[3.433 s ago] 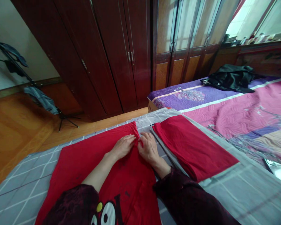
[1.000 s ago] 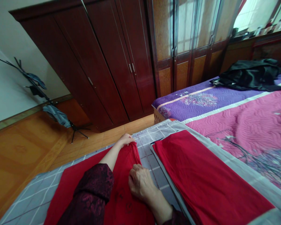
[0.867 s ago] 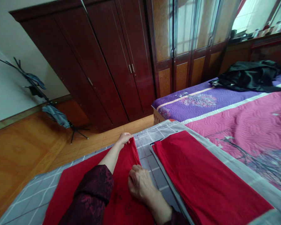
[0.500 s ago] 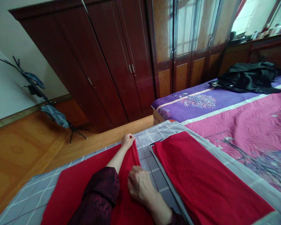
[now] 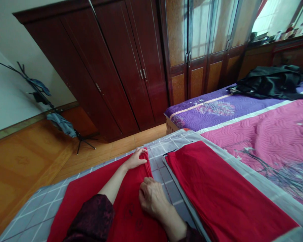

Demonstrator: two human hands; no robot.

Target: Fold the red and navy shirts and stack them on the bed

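**Q:** Specimen and position?
**A:** A red cotton garment (image 5: 131, 215) lies spread on a grey checked bedsheet (image 5: 32, 215), dark printed marks facing up.

**Q:** Orientation?
**A:** Long axis runs from the bottom of the view away from the wearer, slightly rightward. The garment narrows to a gathered corner at the far end and widens toward lower left.

**Q:** Hands and grip?
**A:** The left hand (image 5: 135, 159) is closed over that far corner, fingers curled around the fold. The right hand (image 5: 151, 196) sits lower on the garment's right edge, nearer the camera, fingers bent. Pinching or only pressing: cannot tell.

**Q:** Surroundings?
**A:** Just right of the garment, not touching it, lies a flat rectangular folded red cloth (image 5: 224, 191), its long axis running diagonally toward lower right. Beyond it is a pink-and-purple quilted bedspread (image 5: 262, 141), with a heap of black satin cloth (image 5: 267, 82) at the far side.
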